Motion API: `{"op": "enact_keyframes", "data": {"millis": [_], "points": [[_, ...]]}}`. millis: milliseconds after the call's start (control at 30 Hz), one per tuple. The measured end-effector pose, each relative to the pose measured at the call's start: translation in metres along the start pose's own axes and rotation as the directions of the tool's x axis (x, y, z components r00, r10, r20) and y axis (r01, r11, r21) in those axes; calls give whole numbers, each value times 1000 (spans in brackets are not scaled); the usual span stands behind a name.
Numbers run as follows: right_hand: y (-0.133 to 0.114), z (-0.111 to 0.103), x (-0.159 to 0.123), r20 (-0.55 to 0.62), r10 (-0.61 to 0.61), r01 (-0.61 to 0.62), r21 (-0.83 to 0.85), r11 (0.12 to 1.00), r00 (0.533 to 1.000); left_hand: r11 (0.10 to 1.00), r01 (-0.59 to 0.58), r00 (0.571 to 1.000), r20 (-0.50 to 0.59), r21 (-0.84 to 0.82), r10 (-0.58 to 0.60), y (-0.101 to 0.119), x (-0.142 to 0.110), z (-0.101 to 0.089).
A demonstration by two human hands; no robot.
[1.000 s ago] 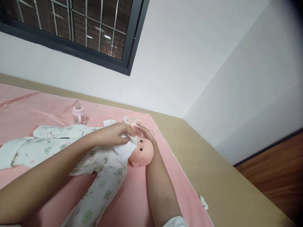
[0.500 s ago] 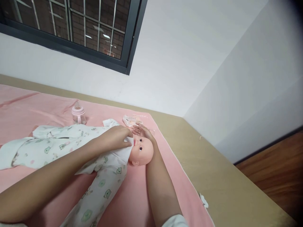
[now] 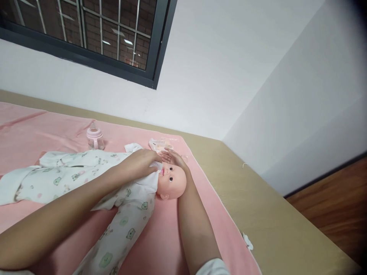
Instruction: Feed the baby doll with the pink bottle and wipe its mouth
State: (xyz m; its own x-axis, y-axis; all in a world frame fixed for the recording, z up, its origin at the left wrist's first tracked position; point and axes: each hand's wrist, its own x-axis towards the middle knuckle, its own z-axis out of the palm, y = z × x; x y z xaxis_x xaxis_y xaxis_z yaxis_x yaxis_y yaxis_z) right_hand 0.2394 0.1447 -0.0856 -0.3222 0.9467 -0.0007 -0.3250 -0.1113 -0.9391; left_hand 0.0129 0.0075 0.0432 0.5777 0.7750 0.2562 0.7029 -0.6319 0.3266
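Note:
A baby doll (image 3: pixel 173 183) lies on its back on a pink sheet (image 3: pixel 160 236), dressed in a white sleepsuit (image 3: pixel 86 173) with green prints. My left hand (image 3: pixel 142 162) presses a white cloth (image 3: pixel 149 185) against the doll's chin and neck, fingers closed on it. My right hand (image 3: pixel 174 158) rests behind the doll's head with its fingers stretched out, touching the top of the head.
A pink baby bottle (image 3: pixel 95 138) stands on the sheet behind the doll. A small packet (image 3: pixel 160 144) lies near the sheet's far corner. The tan mattress (image 3: pixel 258 206) borders the sheet on the right, with a white scrap (image 3: pixel 247 241) on it. Wooden floor (image 3: pixel 338 214) lies beyond.
My left hand has drawn the white cloth down from the doll's face to its chin and neck, uncovering the mouth. My right hand has stayed at the head.

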Motion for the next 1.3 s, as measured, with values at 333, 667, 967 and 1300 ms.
{"op": "enact_keyframes", "data": {"millis": [333, 667, 967, 1300], "points": [[-3, -3, 1, 46, 40, -42, 36, 998, 998, 991, -26, 999, -43, 128, 31, 2, 4, 1], [-12, 8, -7, -36, 79, -78, 49, 996, 996, 999, 29, 998, -50, 17, -28, -4, 6, 0], [-64, 22, -22, 89, -146, 153, -78, 985, 985, 985, 102, 945, -295, -138, -140, -22, 3, -25], [-137, 126, -80, 270, -271, 382, -636, 671, 924, 978, 183, 946, -288, 97, -148, -32, -7, -38]]}}
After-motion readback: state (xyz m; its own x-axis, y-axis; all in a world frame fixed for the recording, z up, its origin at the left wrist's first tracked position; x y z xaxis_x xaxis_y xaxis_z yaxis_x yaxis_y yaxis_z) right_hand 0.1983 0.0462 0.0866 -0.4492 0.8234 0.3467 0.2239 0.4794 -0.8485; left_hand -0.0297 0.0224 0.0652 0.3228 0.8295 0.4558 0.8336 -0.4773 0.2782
